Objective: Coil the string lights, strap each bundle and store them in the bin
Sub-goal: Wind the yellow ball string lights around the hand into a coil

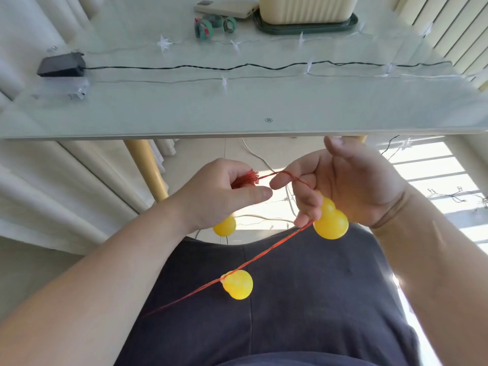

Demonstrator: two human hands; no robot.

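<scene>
Below the table's front edge, my left hand (224, 191) grips a red tassel (247, 178) of a red-wired string light. The red wire (266, 253) runs from the tassel over the index finger of my right hand (351, 188), whose curled fingers hold it, then slants down across my lap. Three yellow gourd-shaped lamps hang on it: one (331, 223) under my right hand, one (225, 227) half hidden behind my left wrist, one (237, 283) over my lap. A cream bin (306, 9) stands on a dark green tray (272, 27) at the table's far side.
On the glass table (184, 109) lie a black battery box (61, 66) with a black wire (237, 66), a clear star-light string (224, 81), green strap rolls (204, 27) and a cream power bank (227, 7). More wires trail on the floor (264, 159). A yellow table leg (148, 167) stands left.
</scene>
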